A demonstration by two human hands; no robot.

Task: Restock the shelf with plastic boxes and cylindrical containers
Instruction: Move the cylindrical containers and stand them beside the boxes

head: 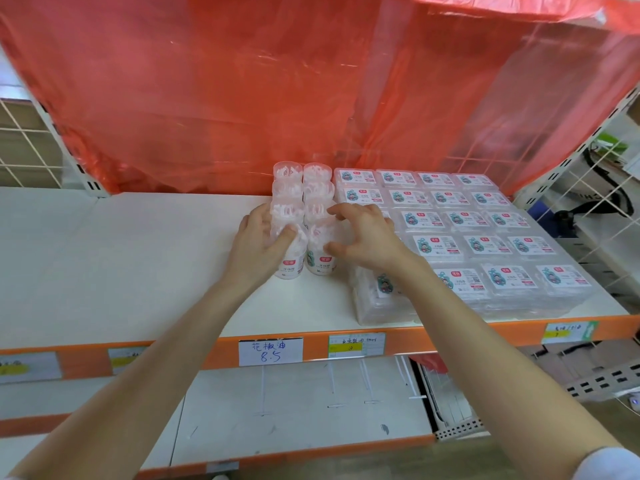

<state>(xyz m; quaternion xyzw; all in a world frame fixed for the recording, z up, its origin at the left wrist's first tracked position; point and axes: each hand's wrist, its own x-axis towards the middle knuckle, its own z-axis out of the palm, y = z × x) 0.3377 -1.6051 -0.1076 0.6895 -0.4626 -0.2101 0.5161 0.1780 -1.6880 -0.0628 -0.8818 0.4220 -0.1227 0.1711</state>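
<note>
Clear cylindrical containers [313,188] with white labels stand in two columns on the white shelf [138,258]. My left hand [259,237] grips the front left container [290,268], thumb across its top and fingers behind it. My right hand [363,237] hovers with arched, spread fingers over the front right container [322,266], and its thumb touches that container's side. Flat plastic boxes [498,244] with labels lie in neat rows directly to the right. One more box stack [374,299] sits at the front edge, partly hidden under my right forearm.
A red plastic sheet [277,98] hangs behind the shelf. White wire grids [24,147] flank both sides. Price tags [270,351] sit on the orange front rail. A lower white shelf [294,410] lies below. The shelf's left half is bare white board.
</note>
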